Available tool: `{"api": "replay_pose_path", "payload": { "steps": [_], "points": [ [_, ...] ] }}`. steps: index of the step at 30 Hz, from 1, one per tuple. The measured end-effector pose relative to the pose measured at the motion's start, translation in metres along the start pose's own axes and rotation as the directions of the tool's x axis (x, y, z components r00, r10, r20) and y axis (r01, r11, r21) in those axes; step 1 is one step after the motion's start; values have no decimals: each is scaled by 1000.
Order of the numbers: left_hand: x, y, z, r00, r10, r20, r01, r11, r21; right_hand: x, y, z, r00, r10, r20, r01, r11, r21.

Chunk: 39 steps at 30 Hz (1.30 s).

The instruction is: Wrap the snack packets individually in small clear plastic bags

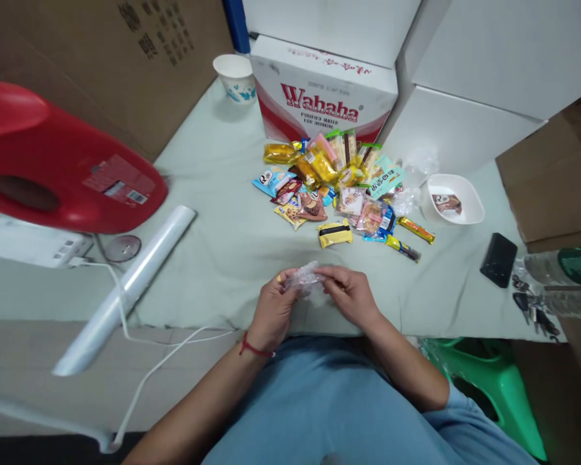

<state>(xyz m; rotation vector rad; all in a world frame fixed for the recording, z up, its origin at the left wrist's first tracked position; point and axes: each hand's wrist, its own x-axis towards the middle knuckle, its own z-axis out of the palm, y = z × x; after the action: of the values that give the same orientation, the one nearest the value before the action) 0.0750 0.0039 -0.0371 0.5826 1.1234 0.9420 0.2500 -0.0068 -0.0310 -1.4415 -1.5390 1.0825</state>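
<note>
At left, a silvery roll [130, 284] jutting past the near edge of the green table [223, 258]; then broad room for moving. At center, close to that edge, crumpled clear plastic [307, 280], pinched in the closed grip of left hand [274, 300] and right hand [351, 294]. Just beyond, heaped wrapped snacks [324, 166]. Right, a white bowl [472, 210], then keys [521, 301] at the near corner.

Clear plastic [308, 279], thin, crumpled, between both hands [274, 302] [351, 294]
</note>
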Motion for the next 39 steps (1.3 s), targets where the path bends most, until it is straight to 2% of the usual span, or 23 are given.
{"api": "replay_pose_path", "payload": {
  "steps": [2,4,8,11,14,17,19,23,25,26,28,29,31,33,34,36,37,39],
  "points": [
    [3,-2,-2,1000,-18,17,18,1000,-13,1,2,-5,987,161,-25,-153,969,193],
    [4,-1,-5,999,-26,47,25,1000,6,0,3,-9,962,271,-42,-243,914,325],
    [2,2,-10,992,-44,116,35,996,85,-3,7,-14,926,373,-57,-301,821,486],
    [0,7,-13,988,-79,131,74,996,41,-7,11,-16,916,397,-65,-296,775,558],
    [-1,11,-12,981,-124,149,130,991,-27,-11,13,-18,932,348,-101,-255,828,499],
    [0,12,-7,990,-100,96,96,994,44,-13,12,-21,957,275,-94,-220,896,385],
    [3,11,-4,998,-51,26,50,998,48,-13,13,-23,959,264,-104,-210,907,364],
    [8,11,-4,999,-31,-42,28,998,-64,-13,23,-32,939,319,-132,-241,880,410],
    [9,10,-6,998,-25,-66,21,998,-60,-16,27,-38,944,301,-133,-248,917,314],
    [10,10,-6,997,-18,-76,14,999,-52,-18,27,-41,957,246,-155,-210,953,218],
    [10,7,-6,997,3,-82,-6,999,-35,-22,23,-45,982,31,-186,-41,998,-52],
    [11,5,-5,997,12,-77,-14,1000,-24,-23,20,-47,982,-107,-156,75,978,-197],
    [11,3,-4,998,17,-52,-18,1000,-16,-23,12,-47,946,-325,2,298,864,-406],
    [12,4,-2,1000,0,-22,-1,999,-43,-18,5,-46,900,-417,127,425,776,-465],
    [12,5,-2,1000,-16,-12,15,997,-70,-16,3,-46,893,-430,130,439,771,-461],
    [12,8,-4,999,-54,5,54,990,-130,-9,2,-46,918,-396,35,375,833,-406],
    [11,10,-6,997,-72,19,74,987,-146,-6,2,-46,940,-339,-45,304,887,-347],
    [10,11,-10,992,-104,71,113,985,-131,-1,4,-47,969,-136,-204,110,985,-133]
  ]
}}
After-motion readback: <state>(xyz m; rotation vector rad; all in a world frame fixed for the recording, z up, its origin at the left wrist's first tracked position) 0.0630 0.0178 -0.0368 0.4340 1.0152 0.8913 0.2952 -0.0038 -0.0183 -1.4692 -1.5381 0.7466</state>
